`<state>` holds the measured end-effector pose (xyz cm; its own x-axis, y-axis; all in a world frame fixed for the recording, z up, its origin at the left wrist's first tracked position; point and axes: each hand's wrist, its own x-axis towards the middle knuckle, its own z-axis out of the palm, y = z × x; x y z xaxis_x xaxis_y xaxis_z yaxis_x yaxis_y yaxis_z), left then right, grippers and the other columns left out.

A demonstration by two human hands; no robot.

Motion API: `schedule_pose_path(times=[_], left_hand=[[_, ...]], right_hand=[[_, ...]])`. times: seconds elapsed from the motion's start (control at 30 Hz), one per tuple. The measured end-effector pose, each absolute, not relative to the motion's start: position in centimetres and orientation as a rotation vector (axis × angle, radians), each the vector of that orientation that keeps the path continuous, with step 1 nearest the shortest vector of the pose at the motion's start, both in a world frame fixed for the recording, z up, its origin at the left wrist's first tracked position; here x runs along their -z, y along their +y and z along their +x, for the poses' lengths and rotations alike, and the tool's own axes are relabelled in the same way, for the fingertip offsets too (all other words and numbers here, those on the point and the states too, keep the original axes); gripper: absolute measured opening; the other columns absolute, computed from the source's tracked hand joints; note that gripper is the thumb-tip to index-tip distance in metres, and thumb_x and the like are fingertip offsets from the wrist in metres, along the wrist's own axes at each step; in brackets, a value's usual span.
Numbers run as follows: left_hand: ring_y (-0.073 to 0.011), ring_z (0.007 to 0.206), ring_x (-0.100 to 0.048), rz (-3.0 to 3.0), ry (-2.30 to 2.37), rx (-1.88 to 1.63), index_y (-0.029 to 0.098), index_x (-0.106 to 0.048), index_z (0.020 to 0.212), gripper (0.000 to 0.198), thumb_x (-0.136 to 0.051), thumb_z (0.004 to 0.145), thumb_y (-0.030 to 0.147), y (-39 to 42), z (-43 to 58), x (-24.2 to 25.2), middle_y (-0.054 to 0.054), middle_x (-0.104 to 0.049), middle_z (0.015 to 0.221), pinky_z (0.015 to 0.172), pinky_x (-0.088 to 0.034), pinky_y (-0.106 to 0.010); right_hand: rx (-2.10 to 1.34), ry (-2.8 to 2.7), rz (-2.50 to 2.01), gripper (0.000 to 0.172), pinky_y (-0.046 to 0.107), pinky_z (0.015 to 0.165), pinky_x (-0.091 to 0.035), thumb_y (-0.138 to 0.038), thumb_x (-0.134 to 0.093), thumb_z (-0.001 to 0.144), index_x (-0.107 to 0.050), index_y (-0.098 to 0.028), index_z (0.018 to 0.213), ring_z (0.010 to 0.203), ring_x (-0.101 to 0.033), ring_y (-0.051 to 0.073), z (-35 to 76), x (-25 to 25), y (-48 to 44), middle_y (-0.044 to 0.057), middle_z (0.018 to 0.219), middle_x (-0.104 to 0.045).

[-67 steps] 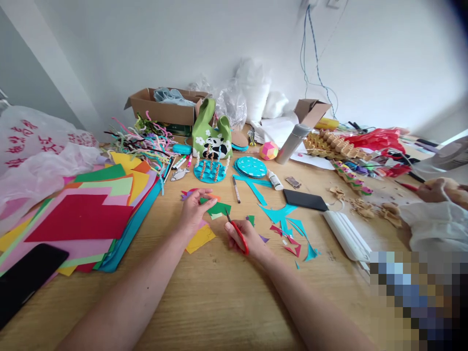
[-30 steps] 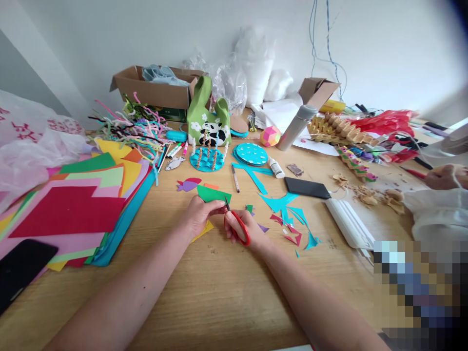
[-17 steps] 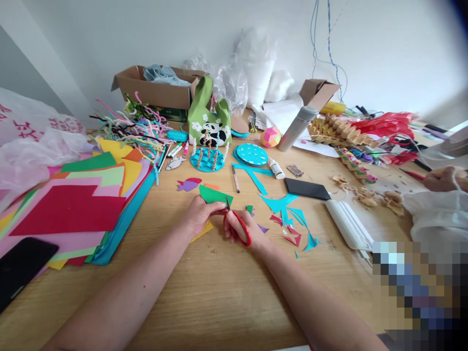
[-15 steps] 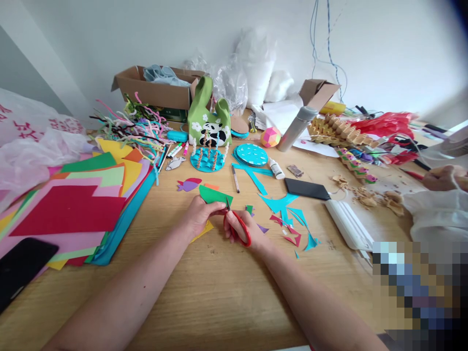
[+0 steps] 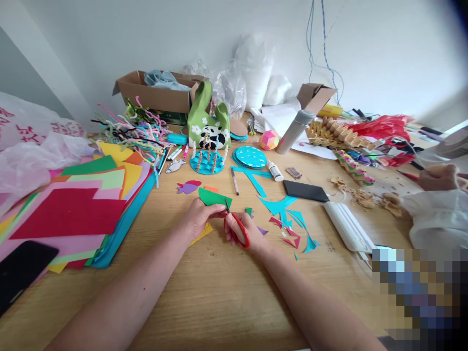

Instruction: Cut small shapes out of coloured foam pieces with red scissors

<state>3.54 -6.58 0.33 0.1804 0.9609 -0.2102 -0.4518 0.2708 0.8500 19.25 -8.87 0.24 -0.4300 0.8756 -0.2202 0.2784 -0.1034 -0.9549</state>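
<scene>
Between the fingers and thumb of my left hand (image 5: 200, 217) is a piece of green felt or craft sheet (image 5: 212, 196). My right hand (image 5: 243, 229) is closed round the red handles of a pair of scissors (image 5: 244, 233), whose blades meet the green piece at its right end. Under my left hand lies a yellow piece (image 5: 203, 233) with drawn lines. Just beyond it are a purple and red fish-shaped cutout (image 5: 189, 186) and an orange scrap (image 5: 211, 189). Small green, purple, red and blue offcuts (image 5: 290, 239) lie right of my hands.
At left are a stack of coloured sheets (image 5: 69, 209) and a black phone (image 5: 27, 268). Behind stand a green panda bag (image 5: 204, 122), blue discs (image 5: 250, 158), a glue bottle (image 5: 275, 170) and a grey flask (image 5: 295, 131). Another person's hand (image 5: 440, 176) is at far right.
The view has shifted slightly. Both hands keep nearly the same place, with the scissors' blades still at the green piece.
</scene>
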Motion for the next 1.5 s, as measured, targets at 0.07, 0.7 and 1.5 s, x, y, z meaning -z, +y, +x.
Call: schedule_pose_path(times=[0.07,0.7,1.5], left_hand=[[-0.0143,0.064,-0.061,0.715,0.853,-1.166,0.013,-0.066,0.071,0.030,-0.086,0.058,0.031,-6.5,3.4,-0.4,-0.002,-0.067,0.070,0.066,-0.051,-0.030],[-0.0127,0.063,-0.062,0.798,1.008,-1.277,0.016,-0.069,0.085,0.039,-0.088,0.051,0.025,-5.5,2.2,0.3,0.001,-0.066,0.068,0.063,-0.049,-0.025],[-0.0140,0.063,-0.056,1.000,0.963,-1.067,0.016,-0.069,0.066,0.018,-0.078,0.062,0.030,-6.3,2.7,-0.4,-0.002,-0.066,0.067,0.063,-0.043,-0.027]], right_hand=[[-1.563,-1.673,-1.277,0.061,0.020,0.040,-0.034,-0.076,-0.046,0.084,-0.051,-0.018,0.064,0.041,-0.049,0.009,19.3,-0.4,-8.9,-0.001,0.052,-0.055],[-1.634,-1.445,-1.189,0.065,0.019,0.034,-0.025,-0.081,-0.044,0.081,-0.051,-0.018,0.064,0.034,-0.042,0.007,19.0,0.3,-8.7,-0.002,0.047,-0.053],[-1.726,-1.557,-1.222,0.070,0.020,0.039,-0.031,-0.084,-0.046,0.076,-0.053,-0.016,0.061,0.038,-0.047,0.007,19.5,-0.7,-8.9,0.000,0.051,-0.056]])
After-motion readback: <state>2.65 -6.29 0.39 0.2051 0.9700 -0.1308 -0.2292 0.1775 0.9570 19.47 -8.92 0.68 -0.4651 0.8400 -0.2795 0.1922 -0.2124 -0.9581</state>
